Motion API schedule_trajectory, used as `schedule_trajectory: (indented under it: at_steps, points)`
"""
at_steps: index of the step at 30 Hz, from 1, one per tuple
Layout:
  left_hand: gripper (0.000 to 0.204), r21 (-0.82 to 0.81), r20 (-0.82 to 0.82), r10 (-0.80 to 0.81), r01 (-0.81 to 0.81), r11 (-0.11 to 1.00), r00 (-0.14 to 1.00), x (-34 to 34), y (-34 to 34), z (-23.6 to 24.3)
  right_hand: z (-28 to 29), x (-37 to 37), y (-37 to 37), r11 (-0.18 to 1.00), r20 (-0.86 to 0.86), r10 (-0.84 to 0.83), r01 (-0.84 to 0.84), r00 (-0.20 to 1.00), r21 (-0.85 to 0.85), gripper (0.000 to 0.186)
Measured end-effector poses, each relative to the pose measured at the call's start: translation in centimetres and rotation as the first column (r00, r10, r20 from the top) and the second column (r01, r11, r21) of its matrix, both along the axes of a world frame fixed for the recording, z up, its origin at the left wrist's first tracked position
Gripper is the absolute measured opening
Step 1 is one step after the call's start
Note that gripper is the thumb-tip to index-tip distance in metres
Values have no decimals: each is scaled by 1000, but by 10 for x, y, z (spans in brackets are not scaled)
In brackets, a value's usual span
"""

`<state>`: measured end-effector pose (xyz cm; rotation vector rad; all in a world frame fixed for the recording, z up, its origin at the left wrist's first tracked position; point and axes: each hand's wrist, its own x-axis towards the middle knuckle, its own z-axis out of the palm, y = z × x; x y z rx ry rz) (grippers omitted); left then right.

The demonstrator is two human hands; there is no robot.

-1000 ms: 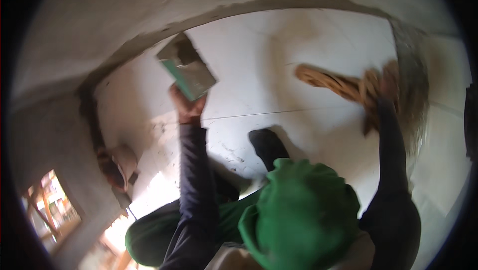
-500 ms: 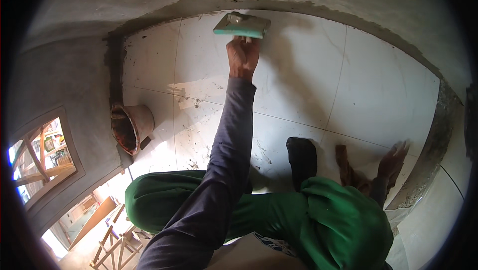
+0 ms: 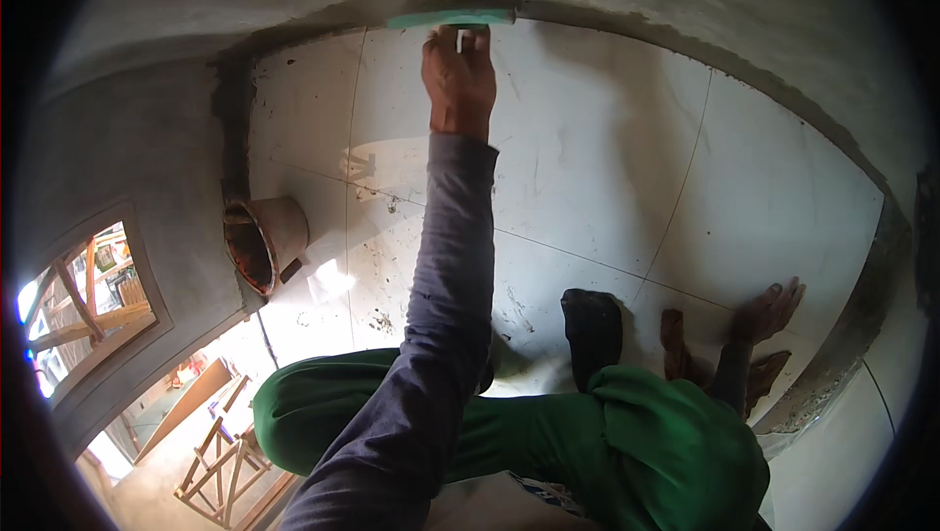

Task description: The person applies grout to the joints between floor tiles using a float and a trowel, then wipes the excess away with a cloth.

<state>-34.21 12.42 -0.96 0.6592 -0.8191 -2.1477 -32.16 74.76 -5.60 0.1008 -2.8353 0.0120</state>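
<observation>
My left hand is closed around the handle of a green plastering float. The float is tilted, its long edge toward me, against the dark mortar strip where the far wall meets the floor. On the right, my right hand lies on the white floor tiles with fingers stretched out, holding nothing. Beside and below that hand is a brown, crumpled-looking thing, partly hidden by my forearm and knee; I cannot make out its kind.
A dirty bucket lies tipped on its side by the left wall. My dark-socked foot rests on the tiles. Rough mortar edges the right side. Wooden frames stand beyond the opening at lower left.
My left hand has moved the float forward and slightly left, from over the tile to the wall's base, tilting it up. My right hand has shifted slightly on the tiles.
</observation>
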Motion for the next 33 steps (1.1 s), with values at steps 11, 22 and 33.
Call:
schedule_trajectory:
  at_steps: [11, 22, 33]
  points:
    - [13, -697, 688, 284, 498, 515, 668, 35, -66, -52, -18, 0, 13, 974, 30, 122, -126, 992, 190, 45]
    - [21, 219, 45, 15, -24, 975, 999, 10, 23, -21, 3, -3, -16, 995, 25, -55, 57, 998, -77, 47]
    - [15, -289, 277, 79, 5, 957, 958, -30, 62, 4, 5, -2, -11, 997, -20, -28, 26, 999, -74, 46]
